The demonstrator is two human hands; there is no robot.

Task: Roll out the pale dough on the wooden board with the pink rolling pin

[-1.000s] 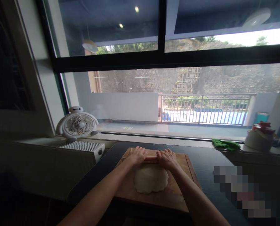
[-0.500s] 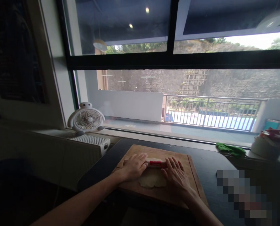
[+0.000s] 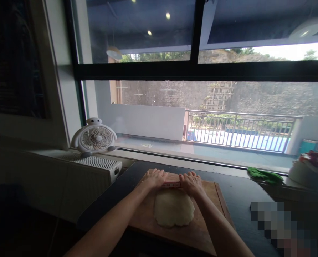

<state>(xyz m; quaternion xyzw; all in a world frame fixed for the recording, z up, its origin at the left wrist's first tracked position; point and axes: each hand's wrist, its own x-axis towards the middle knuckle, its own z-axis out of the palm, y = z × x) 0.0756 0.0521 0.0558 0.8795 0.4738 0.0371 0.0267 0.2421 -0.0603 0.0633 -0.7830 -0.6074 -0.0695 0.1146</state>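
A rolling pin [image 3: 172,184] with a red printed label lies crosswise on a wooden board [image 3: 145,216], at the far edge of a flat sheet of pale dough [image 3: 174,208]. My left hand [image 3: 155,177] rests over the pin's left part, fingers bent round it. Over the right part, my right hand [image 3: 191,182] has its fingers curled in the same way. Only the labelled middle of the pin shows between the hands; its ends are hidden. The dough has an uneven, wavy near edge.
Under the board is a dark table [image 3: 241,200]. A white fan [image 3: 98,137] stands at the left by the window. On the sill at right lie a green cloth [image 3: 266,176] and a white container [image 3: 307,171] with red on top. A blurred patch covers the right corner.
Both hands have moved away from me with the rolling pin, from over the dough to its far edge. More dough now shows, and the fingers are more curled.
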